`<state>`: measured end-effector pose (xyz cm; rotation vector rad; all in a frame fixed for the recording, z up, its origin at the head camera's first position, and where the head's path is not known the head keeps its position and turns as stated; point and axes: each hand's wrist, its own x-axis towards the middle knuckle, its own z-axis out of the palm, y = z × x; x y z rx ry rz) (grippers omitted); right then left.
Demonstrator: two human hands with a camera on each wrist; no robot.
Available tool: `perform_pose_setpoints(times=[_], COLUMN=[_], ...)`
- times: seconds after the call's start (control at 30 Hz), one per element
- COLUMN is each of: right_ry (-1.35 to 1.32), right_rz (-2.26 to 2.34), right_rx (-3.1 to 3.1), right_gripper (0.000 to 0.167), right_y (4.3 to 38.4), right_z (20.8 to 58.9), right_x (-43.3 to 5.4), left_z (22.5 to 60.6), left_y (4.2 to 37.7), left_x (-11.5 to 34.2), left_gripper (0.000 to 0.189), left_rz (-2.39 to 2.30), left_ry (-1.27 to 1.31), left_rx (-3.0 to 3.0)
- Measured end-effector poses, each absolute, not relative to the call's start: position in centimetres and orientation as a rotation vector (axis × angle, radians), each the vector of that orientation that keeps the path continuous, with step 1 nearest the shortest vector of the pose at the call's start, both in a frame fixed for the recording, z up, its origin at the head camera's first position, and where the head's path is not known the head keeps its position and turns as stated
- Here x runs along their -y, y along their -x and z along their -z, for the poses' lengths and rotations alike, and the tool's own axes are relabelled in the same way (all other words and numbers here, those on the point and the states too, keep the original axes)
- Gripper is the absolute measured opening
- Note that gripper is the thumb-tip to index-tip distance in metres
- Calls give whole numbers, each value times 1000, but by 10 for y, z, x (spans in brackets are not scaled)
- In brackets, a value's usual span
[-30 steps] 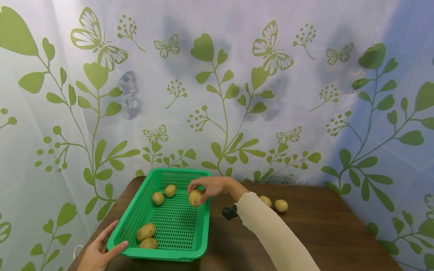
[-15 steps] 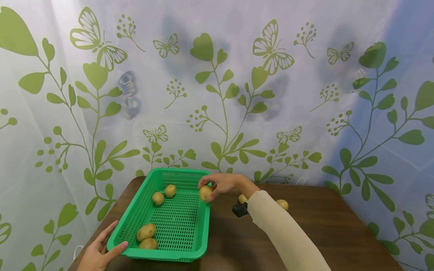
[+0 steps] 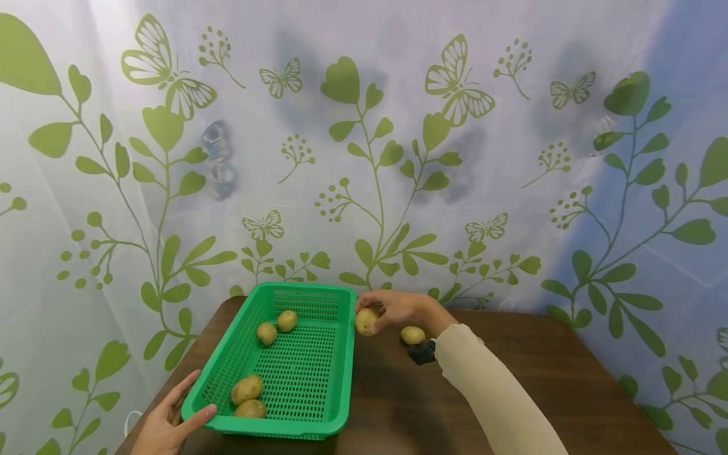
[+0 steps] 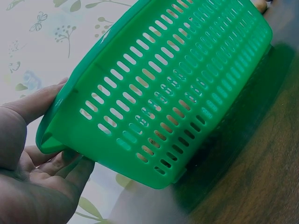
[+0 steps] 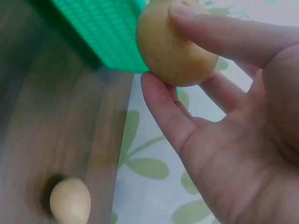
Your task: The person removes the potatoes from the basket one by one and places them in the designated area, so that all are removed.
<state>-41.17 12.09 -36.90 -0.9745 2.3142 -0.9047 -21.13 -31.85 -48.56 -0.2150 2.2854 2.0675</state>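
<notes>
A green perforated plastic basket (image 3: 279,430) stands on the left of the table. My left hand (image 3: 166,420) grips its near left corner, with the thumb over the rim and the fingers beneath, as the left wrist view (image 4: 42,182) also shows. In the right wrist view a round yellow potato (image 5: 175,46) is held between the thumb and fingers of my right hand (image 3: 395,308). That hand is just outside the basket's right rim, toward the back. Inside the basket lie two potatoes (image 3: 287,320) at the back and two potatoes (image 3: 247,389) at the near left.
On the brown wooden table (image 3: 483,404), another potato (image 3: 412,335) lies right of the basket, just beyond my right wrist. A further one is mostly hidden behind the sleeve (image 3: 489,379). A white curtain (image 3: 398,158) with green leaves and butterflies hangs behind the table.
My right hand has carried the potato from over the basket's right part to outside its right rim. The left hand and the basket have stayed in place.
</notes>
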Motion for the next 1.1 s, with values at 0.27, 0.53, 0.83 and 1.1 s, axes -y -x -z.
perform_pose_setpoints(times=[0.27, 0.53, 0.83, 1.1], right_ry=[919, 894, 787, 716], right_rz=[908, 931, 1043, 1090], right_rx=[-2362, -2390, -2404, -2432], right_gripper=[44, 42, 41, 43], right_y=[408, 407, 406, 405], right_z=[372, 373, 383, 390], right_x=[-148, -175, -209, -238], left_z=[485, 486, 486, 488], left_y=[212, 211, 213, 214], left_x=[319, 319, 319, 320], left_gripper=[93, 93, 94, 95], left_rz=[-1987, -2026, -2052, -2057], left_ry=[239, 254, 224, 203], left_rx=[-2336, -2308, -2305, -2301])
